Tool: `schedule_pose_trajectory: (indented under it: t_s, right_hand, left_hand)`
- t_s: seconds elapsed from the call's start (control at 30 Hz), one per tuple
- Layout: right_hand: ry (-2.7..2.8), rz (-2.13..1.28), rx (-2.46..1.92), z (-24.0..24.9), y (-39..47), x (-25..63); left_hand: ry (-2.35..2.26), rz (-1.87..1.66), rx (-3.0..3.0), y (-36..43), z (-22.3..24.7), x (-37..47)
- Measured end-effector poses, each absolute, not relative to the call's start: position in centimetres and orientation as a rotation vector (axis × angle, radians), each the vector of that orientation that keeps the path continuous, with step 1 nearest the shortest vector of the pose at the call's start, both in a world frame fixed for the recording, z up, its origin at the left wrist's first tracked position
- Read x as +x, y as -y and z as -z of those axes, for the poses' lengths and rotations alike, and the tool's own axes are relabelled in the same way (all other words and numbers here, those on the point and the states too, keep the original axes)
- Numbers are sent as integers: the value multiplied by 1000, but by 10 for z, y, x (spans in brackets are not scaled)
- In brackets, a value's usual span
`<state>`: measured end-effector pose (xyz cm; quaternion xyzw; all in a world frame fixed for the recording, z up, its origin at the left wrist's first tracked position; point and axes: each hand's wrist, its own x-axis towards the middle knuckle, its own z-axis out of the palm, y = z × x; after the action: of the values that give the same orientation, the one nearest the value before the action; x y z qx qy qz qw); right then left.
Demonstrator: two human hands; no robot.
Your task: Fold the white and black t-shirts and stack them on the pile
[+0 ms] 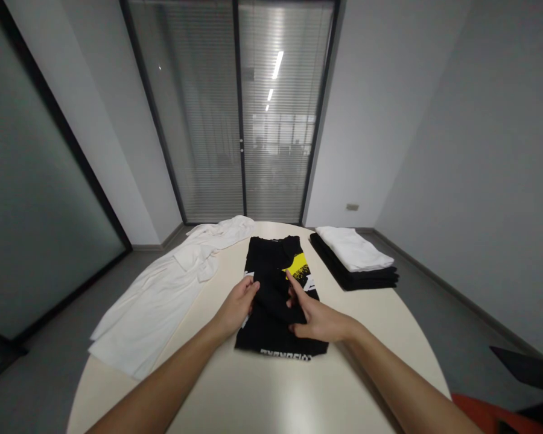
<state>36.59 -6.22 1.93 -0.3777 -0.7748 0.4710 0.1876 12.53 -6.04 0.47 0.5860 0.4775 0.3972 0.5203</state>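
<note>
A black T-shirt [271, 301] with yellow and white patches lies folded into a narrow panel in the middle of the table, its collar at the far end and white lettering along the near edge. At the shirt's left edge is my left hand [236, 306], thumb and fingers closed on the cloth there. Over the right half of the shirt, my right hand [319, 316] has its thumb and index finger spread apart; its other fingers are partly curled and hold nothing that I can see.
A white garment [163, 295] is spread loosely along the round table's [235, 398] left side. Stacked at the right are a folded white garment [355, 250] and folded black ones [366, 279]. A red and black chair [489, 413] stands at the lower right. Beyond the table is a glass partition.
</note>
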Motion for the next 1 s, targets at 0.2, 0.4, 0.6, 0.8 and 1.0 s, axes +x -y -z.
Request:
schedule_pose_trajectory:
  t_s: [0.2, 0.4, 0.6, 0.8, 1.0]
  right_hand:
    - [1740, -1539, -947, -9, 48, 361]
    - [1594, -1571, -836, -9, 52, 352]
    - [1450, -1366, -946, 5, 29, 359]
    - [1419, -1166, -1034, 20, 7, 373]
    - [1211, -1355, -915, 10, 10, 370]
  left_hand:
    - [-927, -967, 1439, 74, -10, 126]
    - [-878, -1066, 1546, 71, 1, 131]
    - [-990, -1266, 1614, 50, 19, 121]
    - [-1217, -1138, 1897, 37, 31, 104]
    - [-1167, -1283, 1955, 31, 23, 105]
